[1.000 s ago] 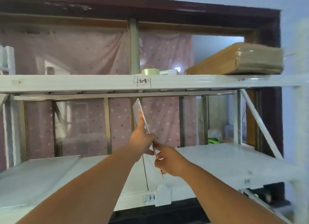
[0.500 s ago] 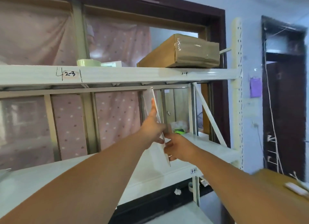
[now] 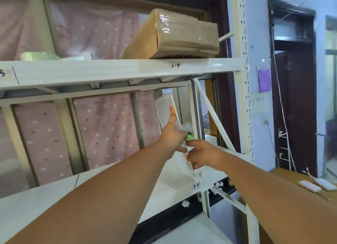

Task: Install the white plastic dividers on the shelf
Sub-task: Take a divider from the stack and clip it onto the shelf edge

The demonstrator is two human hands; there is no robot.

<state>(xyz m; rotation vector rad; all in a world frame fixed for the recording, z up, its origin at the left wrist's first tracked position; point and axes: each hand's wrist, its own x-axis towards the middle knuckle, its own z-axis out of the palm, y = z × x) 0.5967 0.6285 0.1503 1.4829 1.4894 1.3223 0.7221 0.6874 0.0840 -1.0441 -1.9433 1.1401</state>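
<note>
A thin white plastic divider stands tilted between the two white shelf boards, seen almost edge-on, its top leaning left toward the upper beam. My left hand presses against its left face, index finger pointing up along the panel. My right hand pinches the divider's lower front edge, just above the lower shelf near the label "3-4". The divider's bottom corner sits near the shelf's front lip.
A taped cardboard box lies on the upper shelf above label "2-4". A diagonal brace and perforated upright stand right of the hands. A green item lies deep on the lower shelf. A wooden table with white adapters is at right.
Both hands have carried the divider rightwards along the shelf, from the "2-3" and "3-3" marks to the right-end bay at "2-4" and "3-4". My view has swung right with them.
</note>
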